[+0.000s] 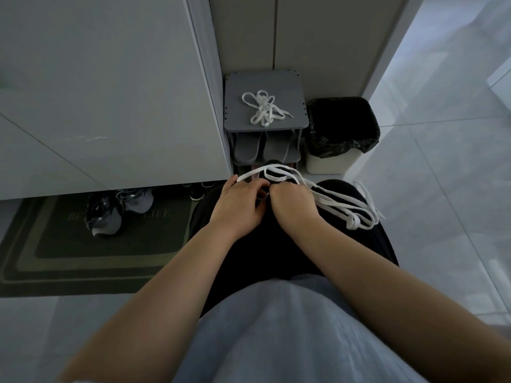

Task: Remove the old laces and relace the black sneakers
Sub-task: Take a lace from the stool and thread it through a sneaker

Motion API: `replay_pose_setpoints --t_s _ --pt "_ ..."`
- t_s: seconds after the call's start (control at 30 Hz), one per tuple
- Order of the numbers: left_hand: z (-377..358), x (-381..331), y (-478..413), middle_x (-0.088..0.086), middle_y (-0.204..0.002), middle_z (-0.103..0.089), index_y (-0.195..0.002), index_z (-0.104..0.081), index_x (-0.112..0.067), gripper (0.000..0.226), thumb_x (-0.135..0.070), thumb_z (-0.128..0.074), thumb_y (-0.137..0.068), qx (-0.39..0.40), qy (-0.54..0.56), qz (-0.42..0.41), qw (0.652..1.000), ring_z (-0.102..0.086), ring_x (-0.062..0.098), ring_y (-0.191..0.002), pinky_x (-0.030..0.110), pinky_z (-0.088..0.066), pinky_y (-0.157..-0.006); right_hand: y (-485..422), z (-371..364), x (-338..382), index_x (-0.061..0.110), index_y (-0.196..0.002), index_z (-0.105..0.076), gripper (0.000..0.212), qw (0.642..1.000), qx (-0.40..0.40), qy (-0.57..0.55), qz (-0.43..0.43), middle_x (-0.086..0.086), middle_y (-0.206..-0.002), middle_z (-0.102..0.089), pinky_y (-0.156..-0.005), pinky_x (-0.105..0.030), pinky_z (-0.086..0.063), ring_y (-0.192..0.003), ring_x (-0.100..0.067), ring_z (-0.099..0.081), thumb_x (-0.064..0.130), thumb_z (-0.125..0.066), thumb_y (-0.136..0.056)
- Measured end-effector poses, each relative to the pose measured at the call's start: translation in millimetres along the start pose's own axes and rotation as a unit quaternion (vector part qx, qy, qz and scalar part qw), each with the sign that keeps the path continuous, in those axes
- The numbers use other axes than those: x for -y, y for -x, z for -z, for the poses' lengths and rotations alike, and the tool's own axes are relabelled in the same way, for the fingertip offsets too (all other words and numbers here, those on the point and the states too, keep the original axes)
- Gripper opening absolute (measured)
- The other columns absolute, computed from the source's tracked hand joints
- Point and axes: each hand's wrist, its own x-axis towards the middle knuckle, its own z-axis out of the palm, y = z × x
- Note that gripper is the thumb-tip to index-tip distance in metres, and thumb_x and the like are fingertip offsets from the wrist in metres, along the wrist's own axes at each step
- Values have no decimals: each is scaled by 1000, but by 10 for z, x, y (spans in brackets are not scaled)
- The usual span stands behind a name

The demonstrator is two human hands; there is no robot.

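Two hands at work just in front of the shoe rack (293,87): our left hand (237,205) and right hand (293,205) meet, fingers curled, both pinching one white lace (331,200) at one black sneaker (273,162), mostly hidden on our lap. On the rack's top lies one tangle of loose laces (264,107), with two grey slippers (249,147) under it. One bin (343,128) stands right of the rack. Left of the rack is one doormat (110,244), "LIFE" legible, carrying two grey sneakers (105,214).

A shoe rack (265,106) and bin (343,134) block ahead, a wall (96,92) blocks the left; bare floor (442,161) opens rightward.
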Motion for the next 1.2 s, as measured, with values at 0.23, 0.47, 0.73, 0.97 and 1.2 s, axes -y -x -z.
replay_pose_setpoints --t_s 0.23,0.47,0.73,0.97,1.2 --pt "48 -10 25 -12 -124 -55 -119 -61 -33 31 -25 -50 -91 6 -42 -37 998 -40 14 -122 39 -4 -117 36 302 -183 1 -85 -60 20 986 92 -137 8 -8 -81 -64 -62 -30 -37 -88 -27 -62 18 -50 -92" --pt "106 -90 -11 -12 -108 -64 -106 -71 -19 21 -21 -60 -89 -43 133 -57 988 -49 2 -106 36 -30 -109 316 939 -546 12 -77 -71 12 904 29 -427 -20 3 -61 -65 -53 -12 -45 -50 0 -53 21 -68 -84" --pt "447 -455 78 -11 -91 -71 -119 -64 -18 31 -10 -59 -89 -64 296 -5 953 -65 -4 -87 11 -48 -82 308 593 -365 13 -86 -74 7 825 -78 -557 -52 -2 -70 -70 -61 -15 -48 -62 -6 -63 15 -68 -84" --pt "396 -481 137 -6 -89 -72 -102 -71 -14 19 -13 -56 -91 -107 355 53 927 -66 3 -85 17 -50 -78 324 479 -257 15 -81 -70 5 763 -114 -631 -81 -3 -73 -72 -73 -29 -58 -72 -19 -70 11 -72 -80" --pt "428 -478 178 -14 -85 -69 -104 -71 -15 22 -9 -55 -91 -115 365 42 923 -63 -6 -81 5 -42 -71 215 508 -222 23 -73 -74 5 804 -139 -574 -59 5 -68 -69 -64 -27 -53 -63 -5 -63 21 -75 -77"
